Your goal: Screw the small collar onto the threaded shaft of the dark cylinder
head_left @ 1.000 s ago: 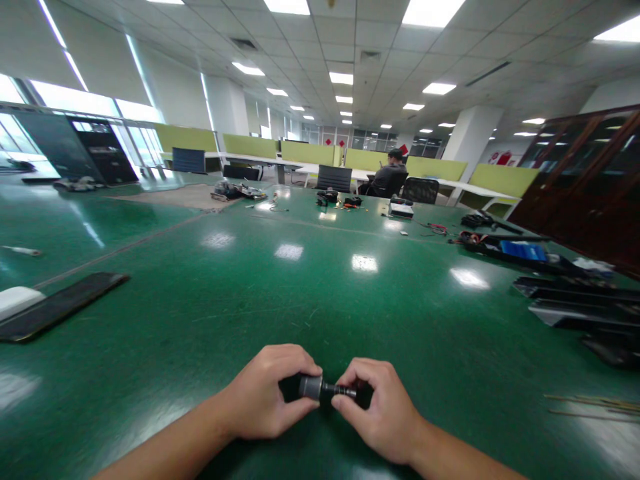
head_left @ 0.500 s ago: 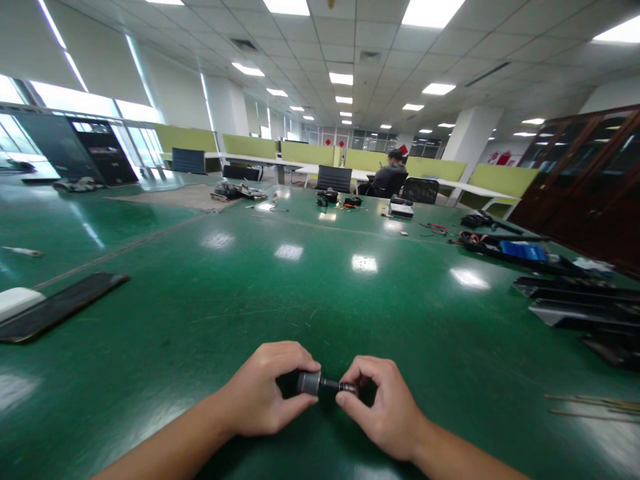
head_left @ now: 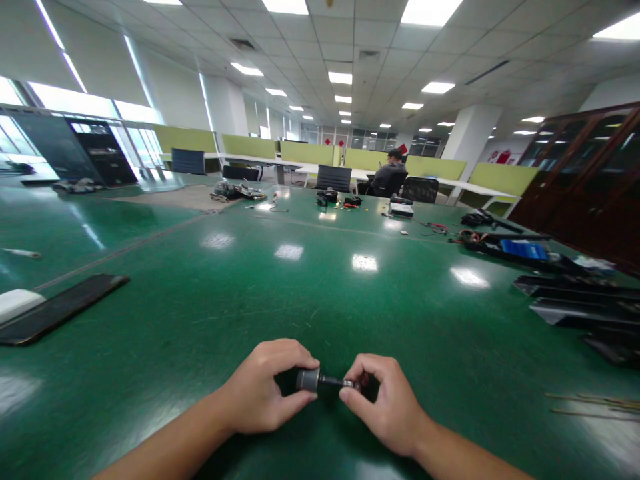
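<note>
Near the front of the green table, my left hand pinches a dark grey cylinder with a thin shaft, much like a small motor. The shaft points right, lying roughly level. My right hand has thumb and fingertips closed on a small silvery metal piece at the shaft's far end. Fingers cover part of this piece, so I cannot tell whether it is separate from the shaft. Both forearms come in from the bottom edge.
A dark flat panel and a white object lie at left. Thin brass-coloured rods and black metal parts are at right. Tools and devices stand far back, before a seated person.
My right hand has shifted slightly right along the shaft, and a little more of the shaft and silvery piece shows. My left hand stays almost in place.
</note>
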`<state>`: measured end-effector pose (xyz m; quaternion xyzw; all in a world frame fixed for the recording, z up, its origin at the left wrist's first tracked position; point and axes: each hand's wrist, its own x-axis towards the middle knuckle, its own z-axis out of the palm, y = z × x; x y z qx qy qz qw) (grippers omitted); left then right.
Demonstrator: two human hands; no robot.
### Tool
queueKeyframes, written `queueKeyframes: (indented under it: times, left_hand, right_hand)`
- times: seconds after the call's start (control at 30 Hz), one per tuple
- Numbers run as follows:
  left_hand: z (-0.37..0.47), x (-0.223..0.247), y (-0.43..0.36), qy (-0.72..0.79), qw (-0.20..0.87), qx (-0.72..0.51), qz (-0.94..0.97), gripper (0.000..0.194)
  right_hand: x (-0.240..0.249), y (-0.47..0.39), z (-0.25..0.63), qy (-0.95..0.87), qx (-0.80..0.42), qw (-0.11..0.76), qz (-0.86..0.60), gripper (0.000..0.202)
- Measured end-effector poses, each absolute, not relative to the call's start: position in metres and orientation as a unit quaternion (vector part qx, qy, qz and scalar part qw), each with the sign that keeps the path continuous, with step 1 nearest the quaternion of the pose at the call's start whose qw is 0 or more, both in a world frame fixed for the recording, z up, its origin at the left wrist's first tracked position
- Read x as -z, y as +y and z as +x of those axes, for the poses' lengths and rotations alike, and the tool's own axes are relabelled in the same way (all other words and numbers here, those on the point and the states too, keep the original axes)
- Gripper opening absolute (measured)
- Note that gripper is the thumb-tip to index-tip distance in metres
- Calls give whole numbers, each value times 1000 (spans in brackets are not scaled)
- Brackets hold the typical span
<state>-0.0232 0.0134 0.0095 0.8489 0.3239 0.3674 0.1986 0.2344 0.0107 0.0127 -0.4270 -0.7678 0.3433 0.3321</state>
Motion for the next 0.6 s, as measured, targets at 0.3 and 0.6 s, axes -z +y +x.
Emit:
queueKeyframes:
  times: [0.3, 0.6]
  left_hand:
    - [-26, -13, 15, 330, 192, -387, 839, 33]
    - [-35, -17, 26, 496, 299, -474, 663, 58]
  right_hand:
    - [-11, 12, 239, -728, -393, 383, -411, 18]
    - [-2, 19, 243, -643, -525, 450, -329, 31]
